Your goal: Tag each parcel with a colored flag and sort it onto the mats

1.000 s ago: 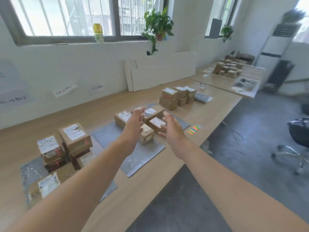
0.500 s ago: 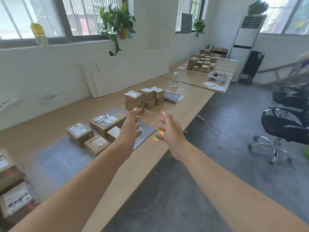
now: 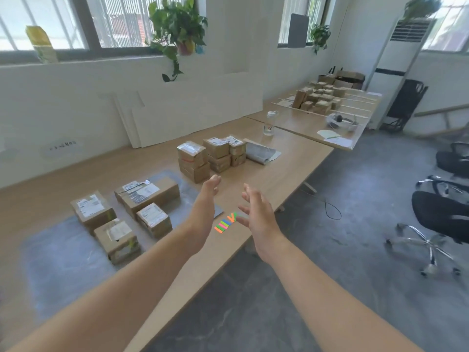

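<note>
Both hands hang open over the near edge of the wooden table [image 3: 291, 158], fingers spread and holding nothing: the left hand [image 3: 206, 199] above the right corner of the grey mat [image 3: 63, 257], the right hand [image 3: 258, 214] just beside it. Between them a row of colored flags [image 3: 224, 224] lies flat on the bare wood, with orange, pink, green and blue strips side by side and its right end under the right thumb. Four brown cardboard parcels sit on the mat: a long parcel [image 3: 148, 194] at the back, a squarish parcel [image 3: 92, 209] to its left, a small parcel [image 3: 153, 219] in front of the long one, and the nearest parcel [image 3: 118, 240], which carries a yellow-green strip at its front corner. Each has a white shipping label on top, the print too small to read. Beyond the mat stands a stack of parcels [image 3: 194, 161], two high, taped and labelled, one with a red band; again nothing is legible. A folded grey sheet [image 3: 261, 153] lies beside the stack, and a clear water bottle [image 3: 270, 123] stands further back, its label showing only a red mark.
</note>
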`<state>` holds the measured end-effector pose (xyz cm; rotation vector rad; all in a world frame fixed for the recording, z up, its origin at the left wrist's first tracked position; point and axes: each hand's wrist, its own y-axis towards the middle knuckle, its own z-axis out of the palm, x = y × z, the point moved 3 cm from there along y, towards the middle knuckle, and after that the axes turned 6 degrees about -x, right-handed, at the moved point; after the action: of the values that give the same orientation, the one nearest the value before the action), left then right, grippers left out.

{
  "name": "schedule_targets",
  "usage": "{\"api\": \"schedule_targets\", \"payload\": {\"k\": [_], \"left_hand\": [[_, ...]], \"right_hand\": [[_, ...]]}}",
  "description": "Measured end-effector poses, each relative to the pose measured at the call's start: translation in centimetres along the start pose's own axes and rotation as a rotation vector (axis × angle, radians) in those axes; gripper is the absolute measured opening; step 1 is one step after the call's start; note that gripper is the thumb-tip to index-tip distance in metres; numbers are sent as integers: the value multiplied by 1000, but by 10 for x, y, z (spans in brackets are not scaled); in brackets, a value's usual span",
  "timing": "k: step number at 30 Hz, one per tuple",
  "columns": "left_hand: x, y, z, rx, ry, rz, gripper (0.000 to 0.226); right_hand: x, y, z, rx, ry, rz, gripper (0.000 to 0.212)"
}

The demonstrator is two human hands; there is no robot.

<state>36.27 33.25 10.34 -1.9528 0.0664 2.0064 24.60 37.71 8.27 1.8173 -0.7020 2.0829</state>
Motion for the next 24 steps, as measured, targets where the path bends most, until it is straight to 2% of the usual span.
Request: {"api": "schedule_targets", "payload": {"k": [3, 6, 9, 13, 18, 24], "left_hand": [[10, 38, 22, -1, 27, -30, 109], [19, 87, 38, -3, 16, -59, 107], [29, 142, 48, -2, 8, -113, 113], [30, 214, 58, -28, -26, -128, 96], [14, 289, 66, -38, -33, -134, 108], [7, 370, 52, -96, -55, -115, 105]], "right_hand": [[-3, 37, -11, -5, -8, 4, 46], [-7, 86, -18, -34, -27, 13, 46], [-14, 137, -18, -31, -40, 46, 45], [-12, 210, -9, -31, -66, 76, 44], [4, 286, 3, -24, -81, 83, 45], [11, 374, 37, 40, -116, 80, 40]]}}
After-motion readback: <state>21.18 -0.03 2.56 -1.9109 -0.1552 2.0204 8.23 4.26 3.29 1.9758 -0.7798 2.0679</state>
